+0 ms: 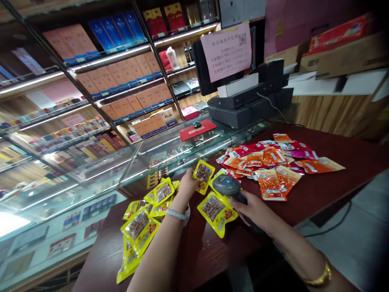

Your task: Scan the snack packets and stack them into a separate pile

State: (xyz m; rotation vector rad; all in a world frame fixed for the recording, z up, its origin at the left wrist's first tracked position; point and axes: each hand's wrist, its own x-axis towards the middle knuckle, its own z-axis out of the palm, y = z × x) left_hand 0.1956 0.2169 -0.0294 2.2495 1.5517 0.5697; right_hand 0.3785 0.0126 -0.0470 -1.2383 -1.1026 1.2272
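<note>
My left hand [189,185] grips a yellow snack packet [204,172] with a clear window and lifts it near the counter's back edge. In my right hand [251,207] is a dark handheld barcode scanner [226,185], its head toward the held packet and a small blue light on top. Just below the scanner lies another yellow packet [214,211], and one more is partly hidden under the scanner head. To the left of my left arm is a pile of similar yellow packets [138,227].
Orange and red packets [270,156] are heaped on the dark red table [358,152] at the right. Behind stand a glass display counter [152,156], a monitor with a pink notice [226,50] and a cash register base [240,111]. Stocked shelves [121,73] line the back left.
</note>
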